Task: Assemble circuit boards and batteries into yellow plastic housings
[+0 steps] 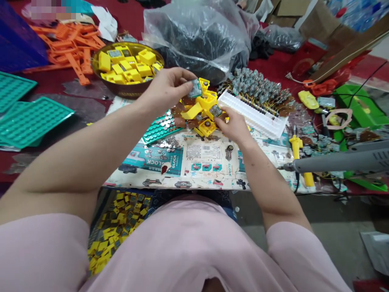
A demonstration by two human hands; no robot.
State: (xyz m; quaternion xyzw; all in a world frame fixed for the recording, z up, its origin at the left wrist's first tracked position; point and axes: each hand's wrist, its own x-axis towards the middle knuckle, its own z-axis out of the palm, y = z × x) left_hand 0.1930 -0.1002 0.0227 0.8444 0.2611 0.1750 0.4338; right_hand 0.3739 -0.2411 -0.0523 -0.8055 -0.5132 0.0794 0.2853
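Observation:
My left hand (170, 86) reaches over the table with thumb and fingers pinched on a small grey-green circuit board (195, 88). Whether that board sits in a yellow housing, I cannot tell. My right hand (233, 125) is closed at the right side of the pile, its fingertips on a yellow plastic housing with a grey board (215, 110) in it. Between my hands lies a heap of yellow plastic housings (192, 110), some with round dark parts inside. Left of the heap, a green tray (152, 130) carries several silver button cells (166, 121), and more are scattered in front of it.
A round bowl (127, 90) of yellow housings stands behind my left arm, near orange plastic parts (71, 48). A white rack (253, 115) with wired boards is at right. An electric screwdriver (328, 160) juts in from the right. More yellow housings (112, 231) lie below the table edge.

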